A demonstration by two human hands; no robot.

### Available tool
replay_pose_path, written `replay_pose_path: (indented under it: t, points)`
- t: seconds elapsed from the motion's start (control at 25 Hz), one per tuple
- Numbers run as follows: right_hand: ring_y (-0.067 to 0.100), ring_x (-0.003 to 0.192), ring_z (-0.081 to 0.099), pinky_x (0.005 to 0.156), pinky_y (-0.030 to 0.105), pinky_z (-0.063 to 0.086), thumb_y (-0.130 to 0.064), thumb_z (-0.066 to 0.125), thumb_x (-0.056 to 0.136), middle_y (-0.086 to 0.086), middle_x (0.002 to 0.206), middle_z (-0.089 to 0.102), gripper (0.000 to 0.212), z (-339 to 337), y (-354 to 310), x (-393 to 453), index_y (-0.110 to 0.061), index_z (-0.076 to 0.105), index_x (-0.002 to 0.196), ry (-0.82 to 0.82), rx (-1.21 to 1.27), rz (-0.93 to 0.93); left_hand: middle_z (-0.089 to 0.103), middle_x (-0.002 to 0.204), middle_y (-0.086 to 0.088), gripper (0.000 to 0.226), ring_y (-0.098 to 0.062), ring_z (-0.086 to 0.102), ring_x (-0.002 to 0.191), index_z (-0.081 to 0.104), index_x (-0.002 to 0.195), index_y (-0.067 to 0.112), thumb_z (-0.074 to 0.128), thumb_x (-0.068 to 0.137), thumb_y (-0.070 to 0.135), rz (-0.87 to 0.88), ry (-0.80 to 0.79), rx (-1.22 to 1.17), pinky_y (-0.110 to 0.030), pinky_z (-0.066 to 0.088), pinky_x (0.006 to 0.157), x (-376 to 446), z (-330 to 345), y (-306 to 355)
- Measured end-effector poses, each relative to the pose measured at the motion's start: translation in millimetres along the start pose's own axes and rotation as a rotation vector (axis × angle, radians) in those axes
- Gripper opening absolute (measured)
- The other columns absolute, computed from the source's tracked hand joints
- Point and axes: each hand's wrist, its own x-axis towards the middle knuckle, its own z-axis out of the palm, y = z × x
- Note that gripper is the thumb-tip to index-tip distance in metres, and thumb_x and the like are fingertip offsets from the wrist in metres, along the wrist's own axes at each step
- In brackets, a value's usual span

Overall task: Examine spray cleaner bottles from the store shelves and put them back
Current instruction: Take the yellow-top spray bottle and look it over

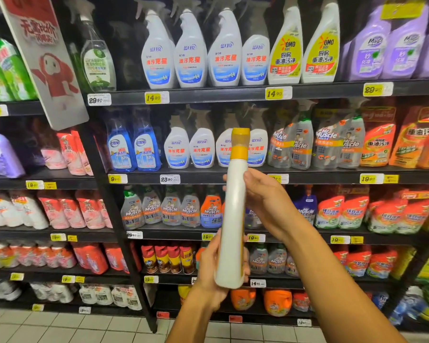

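A person holds a tall white bottle upright in front of the store shelves, near the middle of the view. Its plain white side faces the camera, and a yellow cap with a translucent cover tops it. The left hand wraps around the bottle's lower end, fingers curled behind it. The right hand grips the upper body, thumb on the near face and fingers curled round the far side. What is inside the bottle cannot be seen through its opaque wall.

On the top shelf behind, four white trigger spray bottles with blue-and-red labels stand in a row. To their right are two white spray bottles with yellow labels, and further right at least three purple spray bottles. To their left stands one clear spray bottle with a green label.

On the next shelf down, two blue spray bottles stand at the left, then four more short white spray bottles, the third partly hidden behind the held bottle. Right of these are four clear spray bottles marked Mr Muscle, then orange refill pouches.

The shelf below carries four grey Mr Muscle bottles and one orange-topped one. Yellow price tags run along the shelf edges. A red-and-white hanging sign sits at the far left.
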Motion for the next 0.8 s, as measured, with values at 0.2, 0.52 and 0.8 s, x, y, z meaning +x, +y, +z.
replay_pose_path:
  t: [0.2,0.52,0.8]
  points:
    - [0.026,0.099,0.070,0.083,0.040,0.057,-0.028,0.049,0.094,0.013,0.115,0.072,0.034,-5,6,-3,-0.008,0.063,0.118,-0.008,0.167,-0.015,0.065,0.075,-0.018,0.052,-0.028,0.066,0.057,0.067,0.106,0.003,0.049,0.093,0.049,0.009,0.008,0.005,-0.031,0.053,0.047,9,-9,-9]
    - [0.021,0.098,0.072,0.079,0.029,0.058,-0.029,0.074,0.083,0.004,0.105,0.076,0.035,-6,-6,-6,-0.014,0.065,0.113,-0.094,-0.080,-0.058,0.068,0.093,-0.021,0.059,-0.031,0.070,0.077,0.058,0.125,0.003,0.053,0.089,0.050,-0.030,0.013,0.027,-0.042,0.059,0.062,19,-22,-5]
    - [0.026,0.117,0.062,0.099,0.034,0.051,-0.008,0.078,0.074,0.005,0.121,0.069,0.050,-12,17,-32,-0.014,0.061,0.120,-0.214,-0.254,-0.258,0.063,0.125,-0.027,0.045,-0.044,0.064,0.111,0.050,0.136,0.005,0.052,0.096,0.027,-0.052,0.002,-0.129,-0.046,0.059,0.078,31,-39,6]
